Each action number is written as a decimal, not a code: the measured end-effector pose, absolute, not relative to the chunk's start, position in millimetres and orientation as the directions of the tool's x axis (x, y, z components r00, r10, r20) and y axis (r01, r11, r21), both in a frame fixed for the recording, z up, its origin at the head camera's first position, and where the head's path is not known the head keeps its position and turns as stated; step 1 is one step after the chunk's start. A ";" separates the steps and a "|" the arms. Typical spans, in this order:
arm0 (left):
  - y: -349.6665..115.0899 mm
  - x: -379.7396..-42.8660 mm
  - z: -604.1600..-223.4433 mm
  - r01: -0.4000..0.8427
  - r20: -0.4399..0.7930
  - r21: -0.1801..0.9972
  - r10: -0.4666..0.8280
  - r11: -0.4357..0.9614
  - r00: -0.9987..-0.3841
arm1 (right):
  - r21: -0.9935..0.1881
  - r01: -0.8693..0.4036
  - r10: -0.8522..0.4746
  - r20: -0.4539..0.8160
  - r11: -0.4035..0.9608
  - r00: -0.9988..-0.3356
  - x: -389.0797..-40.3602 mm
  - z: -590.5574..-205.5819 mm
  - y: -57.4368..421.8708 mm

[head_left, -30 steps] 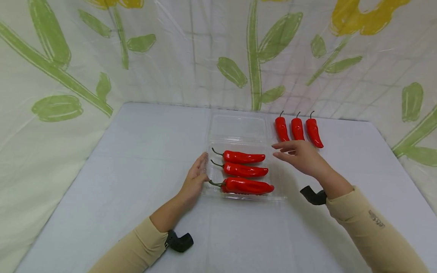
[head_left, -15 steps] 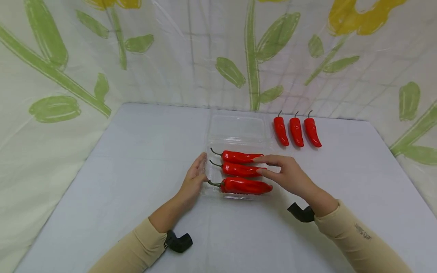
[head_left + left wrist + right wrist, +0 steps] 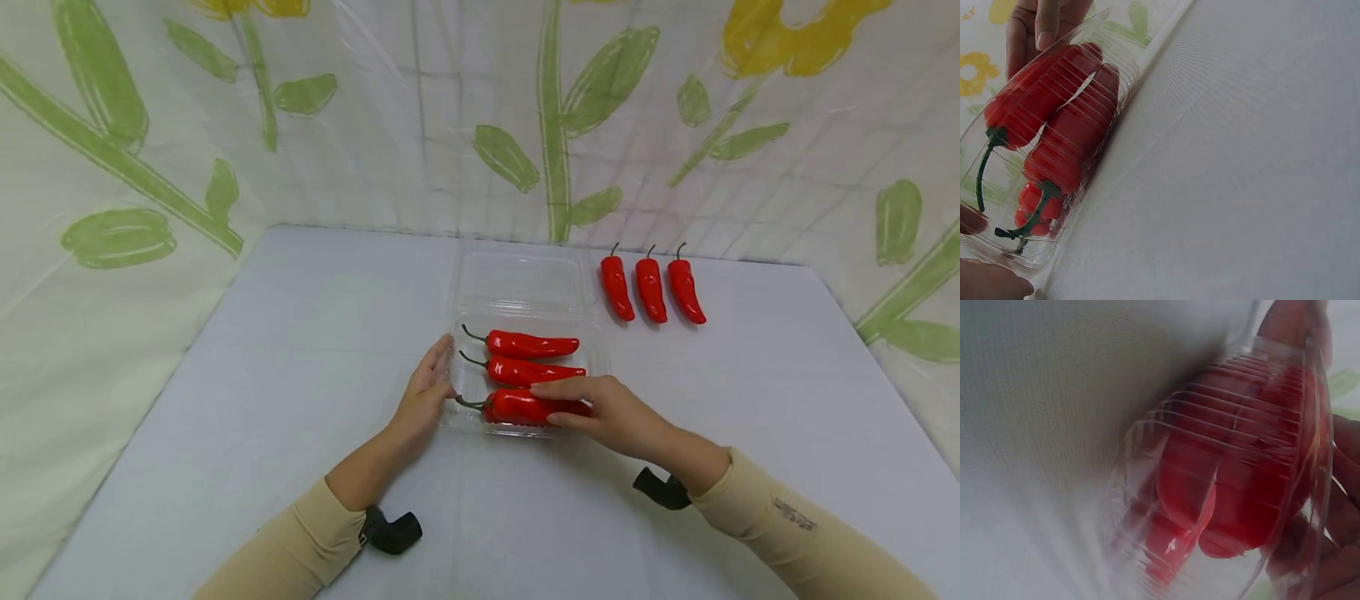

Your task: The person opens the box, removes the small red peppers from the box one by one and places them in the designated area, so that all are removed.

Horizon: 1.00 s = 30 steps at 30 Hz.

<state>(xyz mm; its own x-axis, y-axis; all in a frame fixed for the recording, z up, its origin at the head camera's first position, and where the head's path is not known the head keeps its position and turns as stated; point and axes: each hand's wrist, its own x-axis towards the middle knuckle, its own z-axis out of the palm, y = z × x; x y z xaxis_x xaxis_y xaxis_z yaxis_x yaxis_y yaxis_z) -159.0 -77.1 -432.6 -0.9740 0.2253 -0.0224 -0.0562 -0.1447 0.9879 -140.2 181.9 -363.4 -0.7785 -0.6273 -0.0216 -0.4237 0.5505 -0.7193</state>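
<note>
A clear plastic clamshell box lies with its lid folded back. Red chili peppers rest in it in rows, stems to the left: a back one, a middle one and a front one. The left wrist view shows another pepper under the front one. My left hand lies along the box's left side, fingers fairly straight, thumb by the front-left corner. My right hand pinches the front pepper near its tip, thumb in front and fingers behind; its palm side is hidden from above.
Three more red chili peppers stand in a row behind the box on the right: left, middle, right. A white cloth covers the table. A flower-printed curtain hangs at its back edge.
My right hand came in from the right, reached the tips of the back and middle peppers, then moved toward me onto the front pepper. My left hand stayed at the box's side.
</note>
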 end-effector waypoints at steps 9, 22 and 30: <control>-77.7 -158.9 -431.9 -0.040 -0.002 0.987 0.236 -0.156 -0.972 | -0.709 -0.407 -0.630 -0.068 0.576 -0.774 -144.4 -365.5 174.1; -77.4 -157.1 -429.6 -0.063 -0.026 0.986 0.237 -0.152 -0.971 | -0.696 -0.349 -0.606 -0.155 0.627 -0.780 -156.2 -365.1 171.3; -77.5 -157.7 -431.0 -0.042 -0.002 0.986 0.242 -0.159 -0.970 | -0.716 -0.358 -0.646 -0.169 0.599 -0.745 -159.2 -359.5 176.0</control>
